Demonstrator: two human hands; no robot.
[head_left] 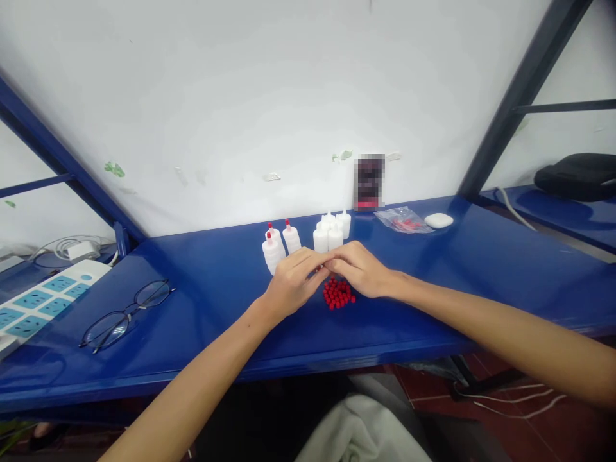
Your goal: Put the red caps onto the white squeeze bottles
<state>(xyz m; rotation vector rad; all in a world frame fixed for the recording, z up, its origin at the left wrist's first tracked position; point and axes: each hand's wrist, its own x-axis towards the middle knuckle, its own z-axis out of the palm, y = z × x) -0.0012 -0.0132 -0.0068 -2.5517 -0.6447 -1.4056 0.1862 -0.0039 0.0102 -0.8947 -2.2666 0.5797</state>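
Note:
My left hand [293, 282] and my right hand [359, 269] meet fingertip to fingertip over the blue table [192, 321], fingers curled around something small that the hands hide. Just below them lies a pile of small red caps [338, 294]. Behind my left hand stand three white bottles with red caps [279, 242]. Behind my right hand stands a cluster of white bottles without caps [332, 232].
Glasses [126, 314] lie at the left, beside a white power strip [43, 301]. A plastic bag with red bits [403, 221] and a white case [438, 221] sit at the back right. A dark card [369, 183] leans on the wall. A black bag [577, 176] rests far right.

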